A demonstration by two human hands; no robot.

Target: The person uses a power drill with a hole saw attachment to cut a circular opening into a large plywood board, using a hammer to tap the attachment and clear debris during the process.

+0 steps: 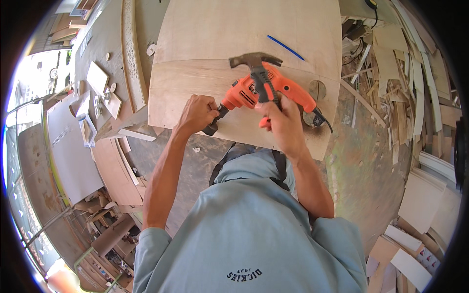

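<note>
My right hand [286, 124] is closed round the grip of a claw hammer [255, 60], its dark head raised over an orange power drill [295, 93]. The drill lies on its side on a pale plywood board [195, 34]. At its chuck end, my left hand [194, 115] has its fingers curled against the drill's front. A dark, round hole-saw-like bit [211, 129] sticks out below those fingers, near the board's close edge. The hammer hides part of the drill body.
A blue pencil-like stick [286, 47] lies on the board beyond the hammer. Right of the drill is a round cut-out [318, 90]. Scrap wood strips [386, 97] pile up at the right. Small wood pieces [97, 78] lie on a surface at the left.
</note>
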